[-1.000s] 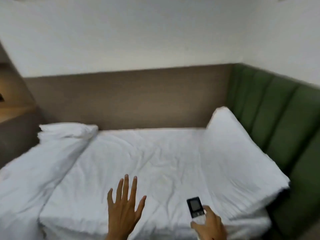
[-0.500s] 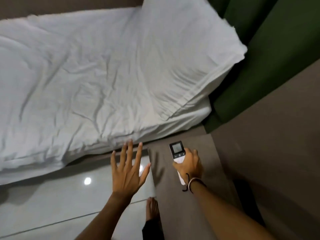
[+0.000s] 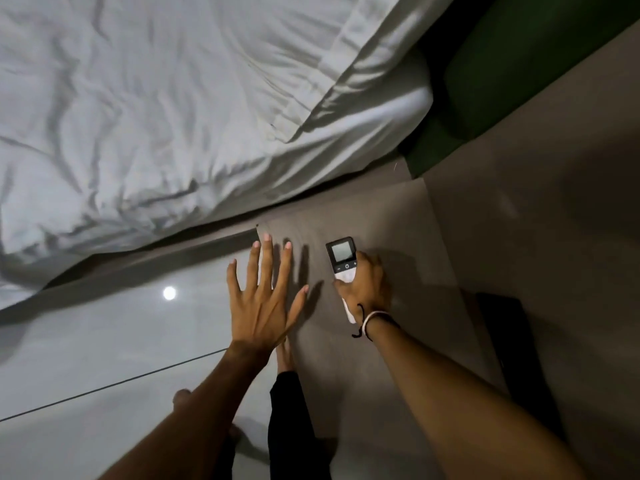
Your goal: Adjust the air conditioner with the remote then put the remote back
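Note:
My right hand grips a small air-conditioner remote, white in its lower half and black around a grey screen at the top. Its screen end points away from me, low over the brown bedside surface. My left hand hovers flat with the fingers spread, holding nothing, at the left edge of that surface. The air conditioner itself is out of view.
A bed with rumpled white sheets and a pillow fills the upper left. A green padded headboard stands at the upper right. Glossy grey floor lies below the bed, with my feet on it.
The view has tipped further down and closer to the bedside surface. My right hand has carried the remote lower over that surface. My left hand stays spread beside it.

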Action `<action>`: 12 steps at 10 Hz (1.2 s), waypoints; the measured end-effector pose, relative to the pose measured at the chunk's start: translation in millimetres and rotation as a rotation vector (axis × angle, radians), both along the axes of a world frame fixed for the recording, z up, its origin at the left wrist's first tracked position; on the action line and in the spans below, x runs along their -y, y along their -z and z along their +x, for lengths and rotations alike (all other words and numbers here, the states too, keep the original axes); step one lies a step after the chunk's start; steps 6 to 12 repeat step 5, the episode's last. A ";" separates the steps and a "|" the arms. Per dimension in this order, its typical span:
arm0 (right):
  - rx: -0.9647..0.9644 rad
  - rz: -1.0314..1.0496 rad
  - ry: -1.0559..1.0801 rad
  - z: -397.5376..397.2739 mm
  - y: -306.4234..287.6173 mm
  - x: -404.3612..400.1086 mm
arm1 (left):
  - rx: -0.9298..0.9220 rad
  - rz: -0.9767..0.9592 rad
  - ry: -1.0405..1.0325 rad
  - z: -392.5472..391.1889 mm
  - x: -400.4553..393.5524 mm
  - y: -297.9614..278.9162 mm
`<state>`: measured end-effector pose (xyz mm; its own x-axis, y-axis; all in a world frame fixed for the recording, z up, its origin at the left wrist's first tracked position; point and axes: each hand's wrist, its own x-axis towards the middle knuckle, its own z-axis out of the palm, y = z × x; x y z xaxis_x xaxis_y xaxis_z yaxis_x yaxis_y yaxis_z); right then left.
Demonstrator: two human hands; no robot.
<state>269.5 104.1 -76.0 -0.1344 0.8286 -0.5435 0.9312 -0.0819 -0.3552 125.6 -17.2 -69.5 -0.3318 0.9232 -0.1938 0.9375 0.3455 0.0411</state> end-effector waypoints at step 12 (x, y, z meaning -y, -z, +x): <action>0.134 0.103 -0.173 -13.6 10.1 -6.2 | 0.109 -0.029 -0.079 -0.8 -2.1 8.1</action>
